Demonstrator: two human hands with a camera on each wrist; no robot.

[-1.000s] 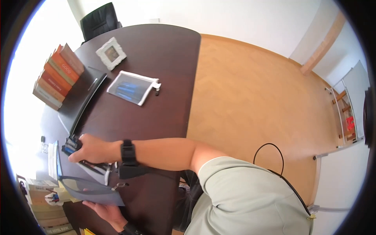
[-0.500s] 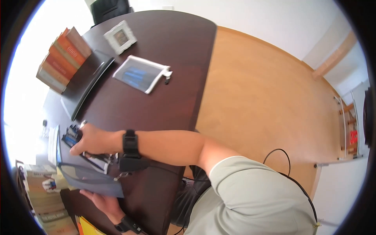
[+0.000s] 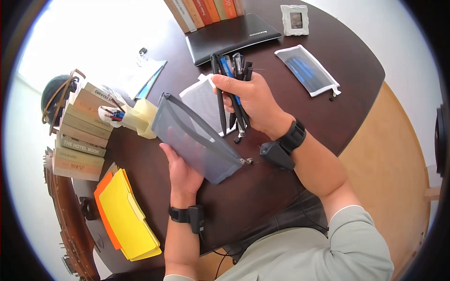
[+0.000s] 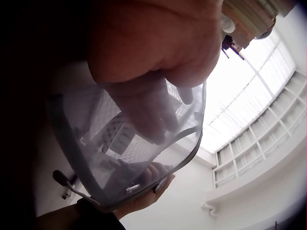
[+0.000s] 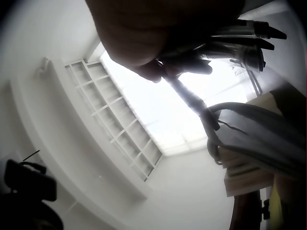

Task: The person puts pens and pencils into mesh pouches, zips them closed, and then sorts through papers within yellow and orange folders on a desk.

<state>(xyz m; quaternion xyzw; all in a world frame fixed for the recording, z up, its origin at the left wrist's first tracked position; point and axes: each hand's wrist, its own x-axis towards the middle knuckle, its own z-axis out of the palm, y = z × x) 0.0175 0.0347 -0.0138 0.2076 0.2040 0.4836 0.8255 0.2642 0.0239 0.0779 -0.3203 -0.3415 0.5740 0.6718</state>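
In the head view my right hand (image 3: 255, 100) grips a bundle of black and blue pens (image 3: 230, 89), held upright between thumb and fingers. Their lower ends hang right by the zip opening of a grey mesh pouch (image 3: 192, 145). My left hand (image 3: 183, 175) carries this pouch from behind; its fairly straight fingers show through the mesh, and the thumb sticks out at the left. The left wrist view shows those fingers (image 4: 148, 115) through the mesh too. A white-edged pouch (image 3: 199, 96) lies on the table behind the pens, partly covered.
A second white-edged pouch (image 3: 302, 70) with blue things inside lies at the right, near a picture frame (image 3: 295, 20). Behind are a closed laptop (image 3: 234, 37) and books. Left stand a pen holder (image 3: 143, 117) and stacked books (image 3: 82, 136), with yellow folders (image 3: 126, 215) nearer me.
The head view has swung left. My right hand has brought the pens back from the far side, close to the pouch's opening. The left hand still supports the grey pouch.
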